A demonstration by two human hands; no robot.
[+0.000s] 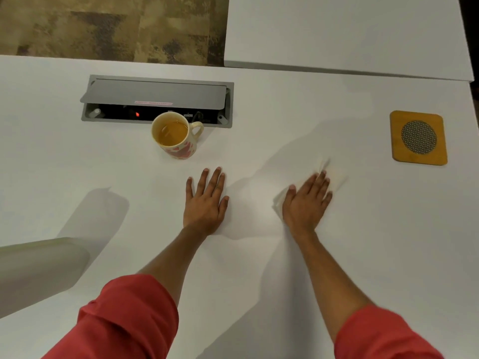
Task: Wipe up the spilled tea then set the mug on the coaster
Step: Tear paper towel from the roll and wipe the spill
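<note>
Two flat hands: left (pixel 206 200) on table (pixel 337 255), right (pixel 307 203) on tissue (pixel 337 177), mug (pixel 176 136) beyond

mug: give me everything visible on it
The mug is cream ceramic by its look, with red-pink blotches on its side and a looped handle pointing right. It stands upright on the white table, just in front of the open cable box, nearly full of amber tea. Neither hand touches it; it is far left of the coaster.
</note>
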